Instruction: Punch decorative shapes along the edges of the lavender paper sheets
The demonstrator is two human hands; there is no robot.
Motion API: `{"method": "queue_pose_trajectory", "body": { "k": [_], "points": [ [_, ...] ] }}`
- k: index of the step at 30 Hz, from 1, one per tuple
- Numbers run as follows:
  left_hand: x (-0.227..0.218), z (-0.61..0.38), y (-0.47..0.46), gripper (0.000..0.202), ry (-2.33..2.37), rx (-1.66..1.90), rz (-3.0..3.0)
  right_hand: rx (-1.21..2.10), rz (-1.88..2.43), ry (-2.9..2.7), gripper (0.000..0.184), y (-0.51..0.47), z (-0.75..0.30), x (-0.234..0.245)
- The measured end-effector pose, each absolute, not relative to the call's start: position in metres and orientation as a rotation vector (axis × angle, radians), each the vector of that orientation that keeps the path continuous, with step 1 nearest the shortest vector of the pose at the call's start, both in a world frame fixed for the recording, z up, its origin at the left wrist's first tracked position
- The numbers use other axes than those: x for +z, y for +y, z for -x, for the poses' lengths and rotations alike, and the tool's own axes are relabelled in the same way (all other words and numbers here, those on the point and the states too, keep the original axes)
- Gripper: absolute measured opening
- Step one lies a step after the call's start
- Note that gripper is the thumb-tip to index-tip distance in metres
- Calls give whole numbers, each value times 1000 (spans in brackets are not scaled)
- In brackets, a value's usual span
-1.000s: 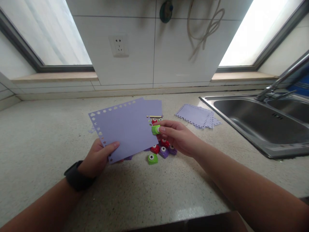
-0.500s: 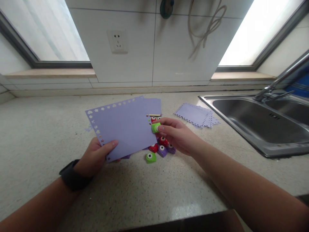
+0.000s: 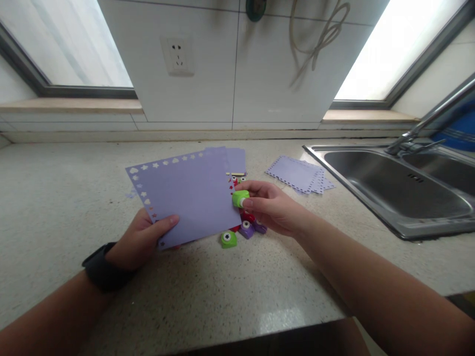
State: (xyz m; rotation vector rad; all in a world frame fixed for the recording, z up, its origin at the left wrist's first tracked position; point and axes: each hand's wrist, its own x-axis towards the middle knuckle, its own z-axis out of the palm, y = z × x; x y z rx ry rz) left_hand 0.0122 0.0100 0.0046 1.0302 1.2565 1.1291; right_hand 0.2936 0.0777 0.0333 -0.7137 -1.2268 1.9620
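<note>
My left hand (image 3: 148,232) grips the lower left corner of a purple paper sheet (image 3: 189,198), thumb on top. Shapes such as hearts, flowers and stars are cut out along the sheet's left, top and right edges. Between the thumb and fingers of my right hand (image 3: 267,205) is a green craft punch (image 3: 240,198), set at the sheet's right edge. Beneath and beside the sheet lie several more punches, among them a green punch (image 3: 228,239), a purple punch (image 3: 246,229) and a red punch (image 3: 248,216); the sheet and my hand partly cover them.
More purple paper (image 3: 236,159) lies behind the held sheet. To the right, a stack of edge-punched purple sheets (image 3: 295,173) rests on the speckled countertop (image 3: 208,296), near a steel sink (image 3: 393,188) with a faucet (image 3: 411,136). Small paper scraps (image 3: 131,193) lie left.
The green punch has slid slightly down along the sheet's right edge, and more cutouts show above it. Both hands keep their holds; the whole view has shifted a little.
</note>
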Motion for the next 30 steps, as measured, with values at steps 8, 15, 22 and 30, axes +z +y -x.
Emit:
{"method": "queue_pose_trajectory", "body": {
  "k": [8, 15, 22, 30],
  "points": [
    [0, -9, 10, 9, 1223, 1122, -1057, 1962, 742, -1293, 31, 80, -296, 29],
    [-1, -7, 10, 11, 1194, 1087, -1066, 1954, 765, -1302, 36, 81, -295, 25],
    [4, -11, 8, 11, 1207, 1125, -1098, 1931, 771, -1297, 30, 81, -294, 27],
    [6, -11, 8, 11, 1220, 1120, -1119, 1927, 777, -1268, 29, 81, -295, 26]
  ]
}}
